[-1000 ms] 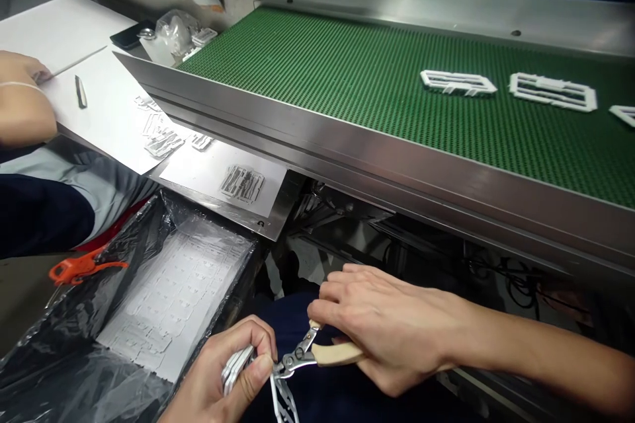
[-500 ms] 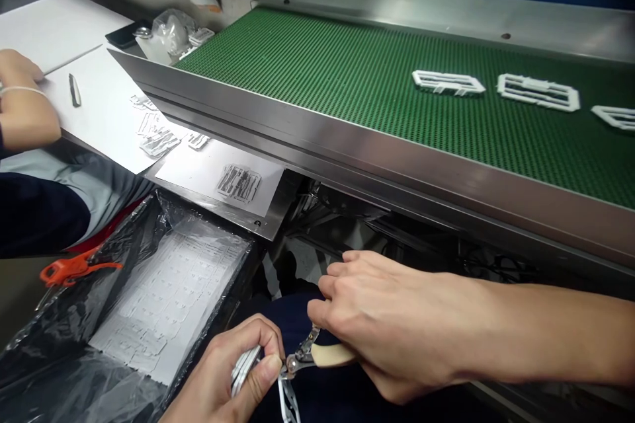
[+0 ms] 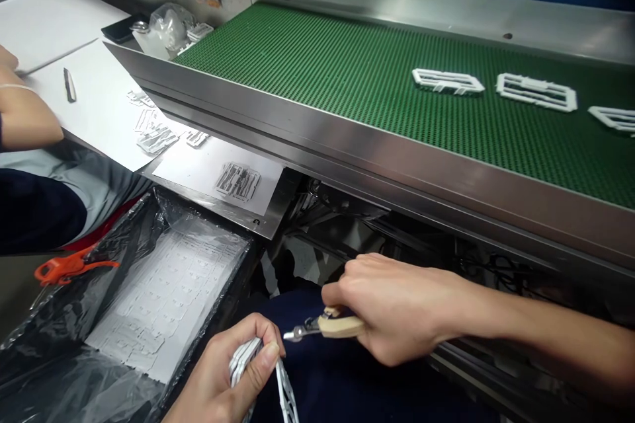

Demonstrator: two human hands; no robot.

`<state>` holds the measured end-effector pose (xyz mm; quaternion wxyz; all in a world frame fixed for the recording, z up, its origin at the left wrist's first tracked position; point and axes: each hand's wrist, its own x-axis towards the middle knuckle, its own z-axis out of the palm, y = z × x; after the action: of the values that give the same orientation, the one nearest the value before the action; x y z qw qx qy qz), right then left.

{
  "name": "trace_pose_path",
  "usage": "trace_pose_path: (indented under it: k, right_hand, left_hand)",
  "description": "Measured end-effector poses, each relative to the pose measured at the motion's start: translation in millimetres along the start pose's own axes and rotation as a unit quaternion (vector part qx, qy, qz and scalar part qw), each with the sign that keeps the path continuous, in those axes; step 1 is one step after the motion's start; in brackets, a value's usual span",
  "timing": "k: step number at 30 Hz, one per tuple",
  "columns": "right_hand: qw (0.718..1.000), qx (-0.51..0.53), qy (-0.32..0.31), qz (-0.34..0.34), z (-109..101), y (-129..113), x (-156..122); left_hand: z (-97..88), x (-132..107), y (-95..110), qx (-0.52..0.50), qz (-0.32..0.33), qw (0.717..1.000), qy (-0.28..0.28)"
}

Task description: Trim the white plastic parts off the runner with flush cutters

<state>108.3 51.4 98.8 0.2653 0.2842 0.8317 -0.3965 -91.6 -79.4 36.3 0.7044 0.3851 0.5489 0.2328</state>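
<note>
Low in the head view, my left hand [image 3: 225,373] pinches a thin stack of white plastic parts [image 3: 244,355], with a sprue strip [image 3: 286,395] hanging from it. My right hand [image 3: 397,307] grips small cutting pliers with beige handles [image 3: 333,326]; their metal jaws [image 3: 297,332] point left and sit just above and right of the stack, apart from it. Both hands hover over my dark blue lap, below the conveyor's steel edge.
A green conveyor belt [image 3: 347,73] carries white plastic frames [image 3: 446,81] at right. A black-bag-lined bin [image 3: 163,291] of white parts sits at left, orange pliers [image 3: 69,266] beside it. Another person's arm [image 3: 24,122] rests on a white-papered table [image 3: 99,112] with a pen [image 3: 68,84].
The pliers' jaws left the part's sprue and lifted up and right with my right hand. My left hand stayed low with the stack. The belt's frames barely shifted.
</note>
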Motion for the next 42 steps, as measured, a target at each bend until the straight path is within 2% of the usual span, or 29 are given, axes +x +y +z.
trace_pose_path:
  k: [2, 4, 8, 13, 18, 19, 20, 23, 25, 30, 32, 34, 37, 39, 40, 42]
  right_hand:
    - [0.996, 0.073, 0.025, 0.045, 13, 7, 0]
    - [0.98, 0.174, 0.062, 0.075, 29, 7, 3]
    - [0.93, 0.353, 0.078, 0.063, 65, -10, 13]
    - [0.906, 0.402, 0.092, 0.099, 90, -25, 25]
    - [0.889, 0.422, 0.132, 0.119, 92, -24, 29]
    - [0.884, 0.427, 0.142, 0.126, 92, -24, 30]
    - [0.88, 0.431, 0.149, 0.133, 92, -25, 31]
    - [0.877, 0.423, 0.17, 0.151, 92, -31, 36]
    - [0.883, 0.407, 0.185, 0.142, 91, -34, 38]
    - [0.895, 0.378, 0.219, 0.09, 86, -32, 34]
    - [0.888, 0.379, 0.241, 0.095, 83, -28, 32]
    - [0.867, 0.412, 0.258, 0.106, 80, -25, 33]
    - [0.853, 0.464, 0.227, 0.068, 77, -19, 42]
    - [0.872, 0.422, 0.239, 0.063, 77, -12, 49]
    - [0.884, 0.375, 0.268, 0.083, 77, -8, 51]
    - [0.886, 0.283, 0.341, 0.135, 76, 2, 50]
  left_hand:
    - [1.5, 0, -3, -0.007, -0.011, 1.0, 0.02]
    - [2.3, 1, -7, -0.021, -0.02, 0.999, 0.034]
    - [3.4, 7, -12, -0.072, -0.028, 0.996, 0.04]
    - [6.5, 11, -13, -0.116, -0.019, 0.989, 0.091]
    - [1.4, 16, -27, -0.152, -0.048, 0.974, 0.16]
    - [-0.6, 16, -31, -0.151, -0.054, 0.974, 0.158]
    - [-2.4, 17, -35, -0.155, -0.058, 0.976, 0.138]
    - [-4.5, 17, -44, -0.204, -0.054, 0.977, 0.024]
    - [-2.8, 17, -49, -0.239, -0.047, 0.97, -0.019]
    - [4.0, 15, -55, -0.286, -0.058, 0.957, 0.006]
    - [5.7, 16, -54, -0.315, -0.06, 0.947, -0.03]
    - [6.9, 17, -50, -0.348, -0.066, 0.931, -0.09]
    - [7.3, 18, -47, -0.366, -0.078, 0.92, -0.117]
    - [6.4, 17, -49, -0.38, -0.087, 0.914, -0.108]
    - [5.7, 17, -51, -0.392, -0.09, 0.909, -0.105]
    - [4.1, 15, -55, -0.421, -0.098, 0.896, -0.101]
